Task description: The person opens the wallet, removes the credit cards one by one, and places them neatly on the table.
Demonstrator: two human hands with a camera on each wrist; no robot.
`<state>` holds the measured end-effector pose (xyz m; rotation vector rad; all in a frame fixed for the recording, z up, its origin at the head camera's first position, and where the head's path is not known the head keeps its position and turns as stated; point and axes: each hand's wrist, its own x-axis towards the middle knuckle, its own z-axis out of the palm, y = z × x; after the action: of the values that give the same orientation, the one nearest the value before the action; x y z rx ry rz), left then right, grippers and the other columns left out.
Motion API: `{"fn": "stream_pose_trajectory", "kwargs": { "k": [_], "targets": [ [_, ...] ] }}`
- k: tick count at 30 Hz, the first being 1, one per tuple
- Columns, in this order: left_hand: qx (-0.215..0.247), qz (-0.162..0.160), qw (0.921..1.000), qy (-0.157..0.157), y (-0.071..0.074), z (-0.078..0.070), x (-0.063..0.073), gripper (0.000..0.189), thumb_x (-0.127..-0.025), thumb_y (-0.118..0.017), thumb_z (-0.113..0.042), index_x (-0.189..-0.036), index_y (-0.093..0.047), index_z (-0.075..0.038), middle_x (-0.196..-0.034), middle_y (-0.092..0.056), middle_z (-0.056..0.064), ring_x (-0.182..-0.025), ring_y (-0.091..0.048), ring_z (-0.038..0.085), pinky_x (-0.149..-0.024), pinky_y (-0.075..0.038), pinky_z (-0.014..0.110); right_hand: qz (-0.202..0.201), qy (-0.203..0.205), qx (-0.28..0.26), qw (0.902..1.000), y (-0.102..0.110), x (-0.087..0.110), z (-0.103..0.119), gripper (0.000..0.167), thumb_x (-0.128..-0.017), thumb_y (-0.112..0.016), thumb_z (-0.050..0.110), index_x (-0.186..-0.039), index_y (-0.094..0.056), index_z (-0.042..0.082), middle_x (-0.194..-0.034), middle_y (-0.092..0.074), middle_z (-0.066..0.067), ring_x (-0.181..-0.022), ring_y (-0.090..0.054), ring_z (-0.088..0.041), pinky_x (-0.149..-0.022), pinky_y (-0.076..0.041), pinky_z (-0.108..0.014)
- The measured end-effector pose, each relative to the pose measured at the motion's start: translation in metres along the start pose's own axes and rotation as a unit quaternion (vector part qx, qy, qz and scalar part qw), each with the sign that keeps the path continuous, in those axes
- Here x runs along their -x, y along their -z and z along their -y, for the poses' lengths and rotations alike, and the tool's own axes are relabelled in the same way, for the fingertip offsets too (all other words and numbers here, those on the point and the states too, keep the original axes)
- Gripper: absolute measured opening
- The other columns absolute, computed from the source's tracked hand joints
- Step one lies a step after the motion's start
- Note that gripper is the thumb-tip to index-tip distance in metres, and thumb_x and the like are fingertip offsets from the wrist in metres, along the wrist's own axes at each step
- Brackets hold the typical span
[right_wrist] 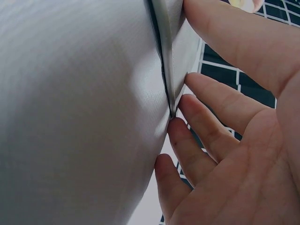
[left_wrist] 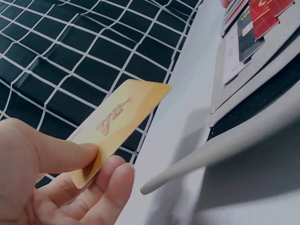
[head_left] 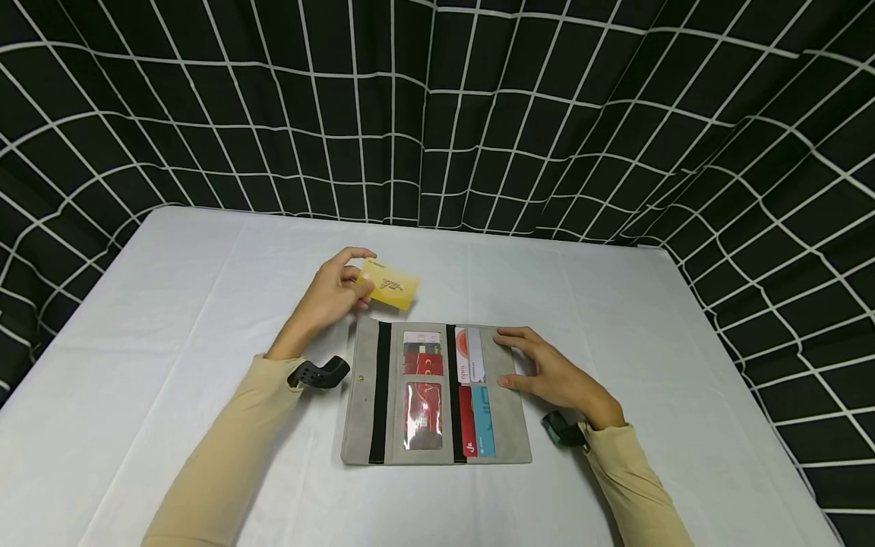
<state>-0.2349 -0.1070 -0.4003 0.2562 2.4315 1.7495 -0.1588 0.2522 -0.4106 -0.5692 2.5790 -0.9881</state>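
A yellow card with dark script is pinched between the thumb and fingers of my left hand, above the far left corner of a grey wallet. In the left wrist view the thumb lies across one end of the card. The wallet lies unfolded, its slots and clear window holding several cards. My right hand rests at the wallet's right edge, thumb and fingertips on the grey flap. The right wrist view shows its extended fingers along that edge.
A white cloth covers the table under the wallet. Black curtains with a white grid hang behind the table and at its sides. A black band is on the left wrist, another on the right.
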Motion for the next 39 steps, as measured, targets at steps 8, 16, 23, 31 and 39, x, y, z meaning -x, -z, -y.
{"fn": "stream_pose_trajectory", "kwargs": {
  "k": [8, 16, 23, 31, 39],
  "targets": [
    [0.023, -0.045, 0.9987, -0.001, 0.006, 0.006, -0.002, 0.049, -0.095, -0.060, -0.001, -0.142, -0.047, -0.010, -0.098, -0.069, 0.022, -0.068, -0.066, 0.014, -0.066, -0.059, 0.033, -0.001, -0.005, 0.002, 1.0000, 0.000, 0.000, 0.001, 0.071, -0.087, -0.076, 0.021, -0.147, -0.044, 0.001, -0.155, -0.034, -0.016, -0.142, -0.033, -0.039, -0.115, -0.028, -0.062],
    [0.036, -0.076, 0.9964, 0.008, 0.014, 0.013, -0.004, 0.051, -0.095, -0.061, -0.001, -0.143, -0.049, -0.012, -0.100, -0.068, 0.024, -0.067, -0.066, 0.012, -0.068, -0.060, 0.031, 0.002, 0.000, 0.003, 1.0000, 0.000, -0.001, 0.001, 0.069, -0.088, -0.075, 0.022, -0.146, -0.044, 0.000, -0.154, -0.034, -0.017, -0.141, -0.033, -0.041, -0.114, -0.028, -0.063],
    [0.033, -0.100, 0.9943, 0.015, 0.022, 0.020, -0.004, 0.053, -0.096, -0.061, -0.002, -0.145, -0.048, -0.015, -0.100, -0.067, 0.024, -0.065, -0.065, 0.008, -0.067, -0.059, 0.027, -0.002, 0.000, 0.005, 1.0000, -0.001, -0.001, 0.001, 0.069, -0.088, -0.076, 0.022, -0.146, -0.045, 0.001, -0.155, -0.035, -0.017, -0.142, -0.033, -0.040, -0.114, -0.028, -0.063],
    [0.054, -0.112, 0.9919, 0.027, 0.032, 0.028, -0.004, 0.057, -0.096, -0.060, -0.002, -0.149, -0.043, -0.013, -0.107, -0.065, 0.030, -0.064, -0.064, 0.002, -0.065, -0.058, 0.021, 0.000, 0.000, 0.004, 1.0000, -0.001, 0.000, 0.001, 0.069, -0.088, -0.076, 0.022, -0.146, -0.045, 0.001, -0.155, -0.034, -0.016, -0.142, -0.033, -0.040, -0.114, -0.028, -0.062],
    [0.065, -0.116, 0.9900, 0.045, 0.035, 0.035, -0.005, 0.060, -0.096, -0.058, 0.001, -0.152, -0.038, -0.010, -0.106, -0.062, 0.026, -0.062, -0.063, 0.001, -0.066, -0.057, 0.019, 0.001, -0.006, 0.003, 1.0000, -0.001, -0.001, 0.000, 0.071, -0.086, -0.077, 0.020, -0.146, -0.045, 0.002, -0.155, -0.034, -0.015, -0.143, -0.032, -0.038, -0.116, -0.028, -0.061]
  ]
}}
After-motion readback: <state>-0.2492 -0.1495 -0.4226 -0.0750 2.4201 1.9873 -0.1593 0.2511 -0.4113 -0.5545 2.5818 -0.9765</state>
